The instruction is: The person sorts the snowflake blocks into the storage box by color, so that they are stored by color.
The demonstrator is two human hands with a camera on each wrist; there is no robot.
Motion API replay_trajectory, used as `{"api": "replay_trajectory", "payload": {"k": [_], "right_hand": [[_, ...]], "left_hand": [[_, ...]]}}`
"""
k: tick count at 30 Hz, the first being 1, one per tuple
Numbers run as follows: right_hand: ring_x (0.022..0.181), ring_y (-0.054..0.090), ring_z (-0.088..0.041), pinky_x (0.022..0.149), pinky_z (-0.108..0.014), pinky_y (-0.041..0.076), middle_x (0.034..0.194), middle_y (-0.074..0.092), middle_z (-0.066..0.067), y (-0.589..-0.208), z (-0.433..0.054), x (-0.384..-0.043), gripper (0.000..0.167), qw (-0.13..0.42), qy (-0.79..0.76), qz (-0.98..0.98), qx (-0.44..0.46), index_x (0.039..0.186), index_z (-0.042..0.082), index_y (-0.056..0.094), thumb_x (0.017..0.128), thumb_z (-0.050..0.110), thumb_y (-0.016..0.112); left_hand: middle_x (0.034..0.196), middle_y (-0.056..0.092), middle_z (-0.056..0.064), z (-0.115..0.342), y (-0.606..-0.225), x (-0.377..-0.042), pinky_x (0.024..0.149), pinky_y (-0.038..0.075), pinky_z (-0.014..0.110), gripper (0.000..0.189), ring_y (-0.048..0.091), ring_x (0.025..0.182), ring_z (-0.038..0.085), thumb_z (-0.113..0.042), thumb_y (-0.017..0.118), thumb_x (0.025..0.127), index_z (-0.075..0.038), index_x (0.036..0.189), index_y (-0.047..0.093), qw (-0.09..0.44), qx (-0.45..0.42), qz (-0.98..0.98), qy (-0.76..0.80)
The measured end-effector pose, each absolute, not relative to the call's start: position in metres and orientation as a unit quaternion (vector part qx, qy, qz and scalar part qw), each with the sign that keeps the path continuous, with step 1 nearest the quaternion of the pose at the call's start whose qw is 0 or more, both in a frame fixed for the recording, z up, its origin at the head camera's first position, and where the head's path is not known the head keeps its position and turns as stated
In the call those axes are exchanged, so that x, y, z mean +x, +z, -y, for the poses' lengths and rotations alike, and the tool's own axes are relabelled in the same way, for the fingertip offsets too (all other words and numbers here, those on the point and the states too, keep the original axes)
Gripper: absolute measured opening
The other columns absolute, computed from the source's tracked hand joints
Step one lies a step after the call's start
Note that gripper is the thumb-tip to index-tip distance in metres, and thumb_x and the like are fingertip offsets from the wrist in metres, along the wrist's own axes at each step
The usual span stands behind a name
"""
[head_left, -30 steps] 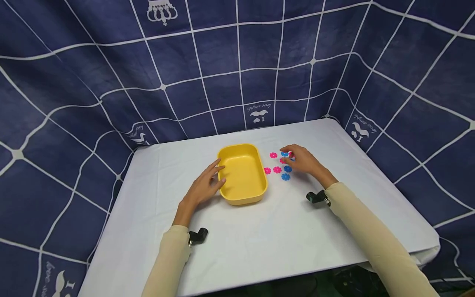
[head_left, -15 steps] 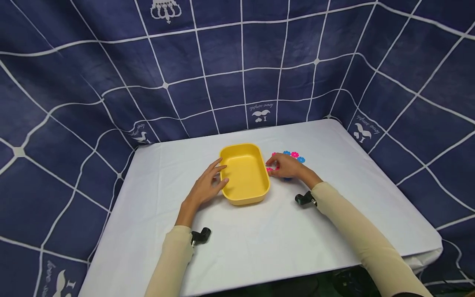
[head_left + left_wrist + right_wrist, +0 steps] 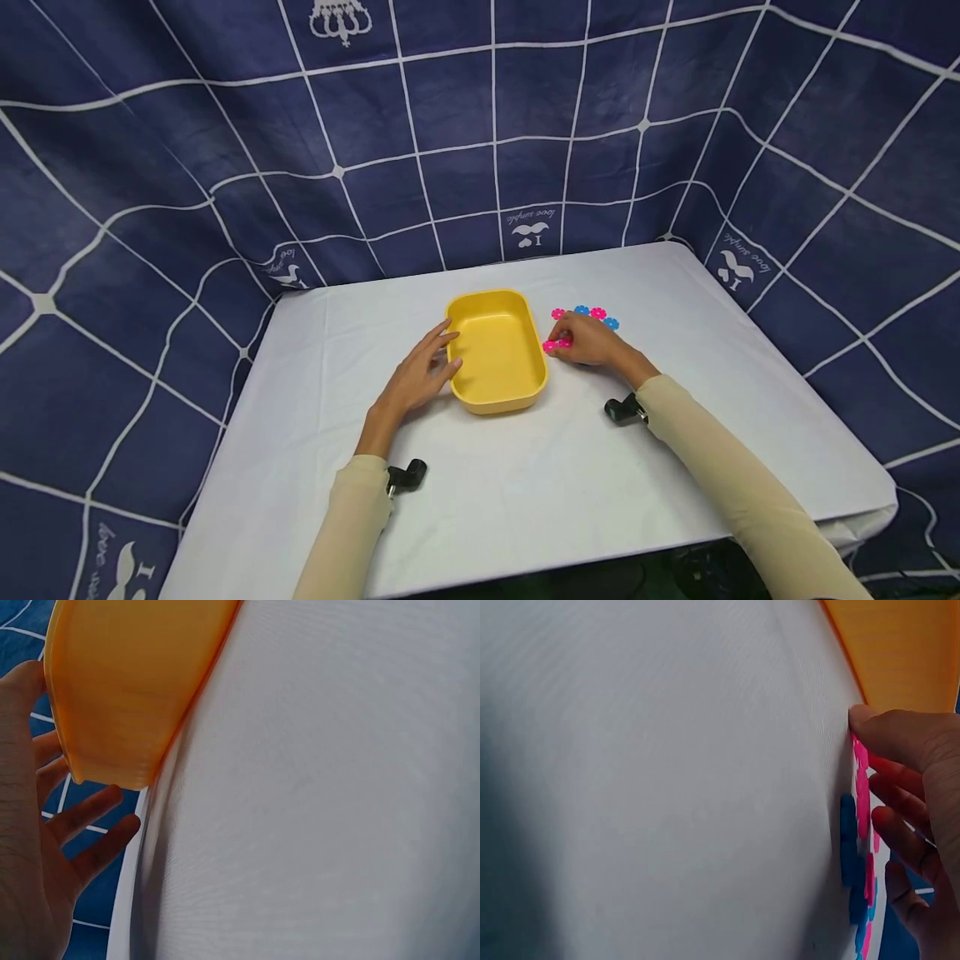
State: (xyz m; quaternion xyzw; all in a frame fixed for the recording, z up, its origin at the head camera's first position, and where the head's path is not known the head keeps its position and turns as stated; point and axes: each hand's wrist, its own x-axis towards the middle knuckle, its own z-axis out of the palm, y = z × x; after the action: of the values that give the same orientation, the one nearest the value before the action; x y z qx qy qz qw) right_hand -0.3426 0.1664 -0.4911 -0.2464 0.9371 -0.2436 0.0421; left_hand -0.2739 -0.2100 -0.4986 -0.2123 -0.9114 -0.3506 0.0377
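Observation:
A yellow plastic tray (image 3: 498, 358) stands mid-table. My left hand (image 3: 414, 377) lies along its left side with loosely spread fingers at the rim; the left wrist view shows the fingers beside the tray wall (image 3: 127, 712). To the right of the tray, my right hand (image 3: 588, 340) has its thumb and index finger around a flat pink flower-shaped piece (image 3: 550, 347), pinching it at table height. Another pink piece (image 3: 565, 342) is right beside it. In the right wrist view, blue pieces (image 3: 848, 840) lie under the curled fingers, partly hidden by this hand in the head view.
Beyond the right hand lie further flower pieces, among them a pink one (image 3: 597, 313) and a blue one (image 3: 611, 323). A white cloth (image 3: 465, 492) covers the table. Dark blue curtains (image 3: 420, 108) with white grid lines stand behind and at both sides.
My right hand has come left and nearer from the far pieces to the pink pieces beside the tray, its fingers drawing together. The left hand has stayed at the tray's rim.

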Motion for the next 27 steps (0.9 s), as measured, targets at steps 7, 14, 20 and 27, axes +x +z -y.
{"api": "replay_trajectory", "payload": {"k": [7, 14, 20, 27], "right_hand": [[0.098, 0.063, -0.024, 0.09, -0.045, 0.057, 0.114, 0.075, -0.006, -0.48, -0.175, -0.339, 0.036, 0.025, -0.239, -0.945, -0.224, 0.117, 0.012, 0.08, 0.091, 0.037, 0.087], [0.099, 0.066, -0.029, 0.088, -0.046, 0.06, 0.118, 0.074, -0.009, -0.451, -0.173, -0.34, 0.038, 0.003, -0.243, -0.943, -0.226, 0.12, 0.012, 0.079, 0.09, 0.033, 0.087], [0.108, 0.067, -0.034, 0.093, -0.049, 0.058, 0.122, 0.074, -0.011, -0.435, -0.156, -0.336, 0.038, 0.0, -0.254, -0.933, -0.257, 0.121, 0.014, 0.079, 0.092, 0.037, 0.086], [0.101, 0.065, -0.028, 0.083, -0.041, 0.057, 0.115, 0.073, -0.004, -0.429, -0.12, -0.331, 0.039, 0.014, -0.248, -0.922, -0.299, 0.121, 0.017, 0.079, 0.093, 0.043, 0.084]], "left_hand": [[0.177, 0.024, -0.014, 0.209, -0.499, -0.272, 0.109, 0.056, 0.048, 0.062, 0.063, 0.136, 0.029, -0.043, 0.065, 0.107, -0.017, 0.161, 0.05, 0.034, -0.209, 0.911, -0.353], [0.177, 0.023, -0.014, 0.208, -0.497, -0.272, 0.11, 0.056, 0.05, 0.061, 0.061, 0.138, 0.029, -0.039, 0.067, 0.107, -0.018, 0.161, 0.05, 0.034, -0.206, 0.914, -0.349], [0.178, 0.022, -0.013, 0.208, -0.498, -0.271, 0.11, 0.055, 0.049, 0.062, 0.059, 0.14, 0.028, -0.043, 0.065, 0.107, -0.018, 0.161, 0.05, 0.03, -0.207, 0.91, -0.357], [0.178, 0.021, -0.015, 0.21, -0.498, -0.271, 0.111, 0.055, 0.048, 0.064, 0.059, 0.139, 0.026, -0.052, 0.062, 0.107, -0.023, 0.162, 0.048, 0.027, -0.207, 0.91, -0.358]]}}
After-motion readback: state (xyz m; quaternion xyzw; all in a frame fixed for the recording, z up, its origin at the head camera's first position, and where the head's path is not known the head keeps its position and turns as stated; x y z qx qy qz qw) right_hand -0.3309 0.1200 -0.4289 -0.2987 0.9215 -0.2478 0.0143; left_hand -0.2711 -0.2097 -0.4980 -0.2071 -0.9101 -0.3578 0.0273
